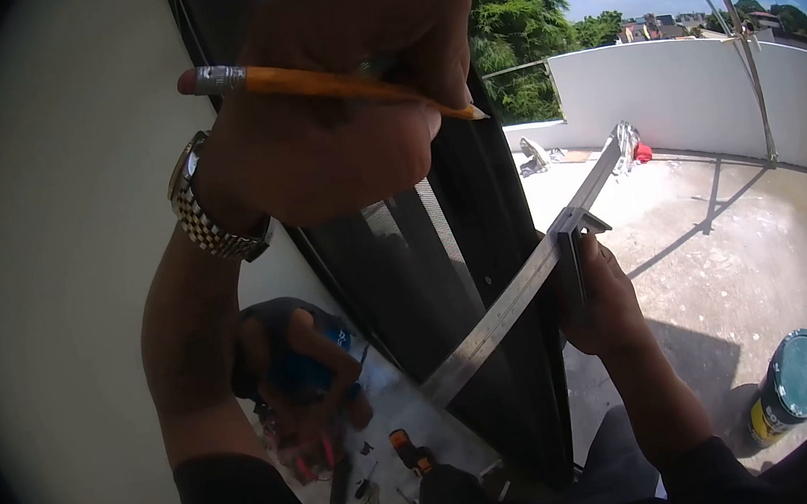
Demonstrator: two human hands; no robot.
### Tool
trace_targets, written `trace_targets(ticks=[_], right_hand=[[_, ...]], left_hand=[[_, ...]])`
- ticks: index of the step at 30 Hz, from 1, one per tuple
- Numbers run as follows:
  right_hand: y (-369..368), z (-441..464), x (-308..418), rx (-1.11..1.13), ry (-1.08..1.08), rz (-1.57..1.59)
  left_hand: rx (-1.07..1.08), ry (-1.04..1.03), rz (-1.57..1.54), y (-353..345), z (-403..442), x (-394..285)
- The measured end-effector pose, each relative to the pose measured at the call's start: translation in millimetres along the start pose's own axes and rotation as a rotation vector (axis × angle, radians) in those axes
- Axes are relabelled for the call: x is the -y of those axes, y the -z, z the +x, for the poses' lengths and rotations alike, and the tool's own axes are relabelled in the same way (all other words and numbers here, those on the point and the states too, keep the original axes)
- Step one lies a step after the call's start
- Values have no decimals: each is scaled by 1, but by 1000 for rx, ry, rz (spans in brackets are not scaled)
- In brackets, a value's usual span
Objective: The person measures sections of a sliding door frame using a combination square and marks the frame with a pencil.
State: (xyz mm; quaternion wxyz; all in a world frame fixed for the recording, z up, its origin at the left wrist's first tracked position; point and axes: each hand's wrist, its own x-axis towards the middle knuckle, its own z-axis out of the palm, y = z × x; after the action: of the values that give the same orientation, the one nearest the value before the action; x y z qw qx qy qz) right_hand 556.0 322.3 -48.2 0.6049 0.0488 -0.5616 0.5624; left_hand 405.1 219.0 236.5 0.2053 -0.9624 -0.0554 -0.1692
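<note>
Largest in our view is the white boundary wall (pixel 667 99) beyond a sunlit concrete floor (pixel 707 265). Nearer, the dark framed panel (pixel 498 200) rises through the middle, slanting in our view, with a black edge profile and dark, partly sheer infill. At lower left we see a crouching co-worker (pixel 300 355) in a dark blue sleeveless top; we cannot tell what those hands hold.

The paint bucket (pixel 771 413) stands on the floor at our right, in sun beside a patch of shadow. Its teal lid (pixel 803 372) is on, scuffed with pale marks, so its contents are hidden; its dark side bears a yellow patch and partial lettering.

Our right hand (pixel 601 298) grips the combination square (pixel 507 315) by its head, at the panel's right edge. Its long steel blade runs diagonally across the panel, dull silver and marked with graduations. Below, an orange-and-black tool (pixel 408 450) is near the co-worker.

Our left hand (pixel 336 109) is curled around a pencil (pixel 302 80), raised in front of the panel's upper part. The pencil is orange-yellow, with a silvery ferrule, a worn reddish eraser and a sharpened tip pointing right; we cannot tell whether the tip touches anything. A two-tone metal wristwatch (pixel 208 221) circles the left wrist.
</note>
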Motion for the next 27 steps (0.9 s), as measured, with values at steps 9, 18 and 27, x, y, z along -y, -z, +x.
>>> trace_targets(ticks=[9, 18, 27], right_hand=[[-8, -30, 25, -16, 1, 65], [-8, -35, 42, -41, -47, -133], [0, -38, 29, 2, 77, -127]], left_hand=[[-75, -110, -54, -14, 13, 1], [-39, -233, -30, -10, 21, 10], [-118, -257, -27, -18, 18, 11]])
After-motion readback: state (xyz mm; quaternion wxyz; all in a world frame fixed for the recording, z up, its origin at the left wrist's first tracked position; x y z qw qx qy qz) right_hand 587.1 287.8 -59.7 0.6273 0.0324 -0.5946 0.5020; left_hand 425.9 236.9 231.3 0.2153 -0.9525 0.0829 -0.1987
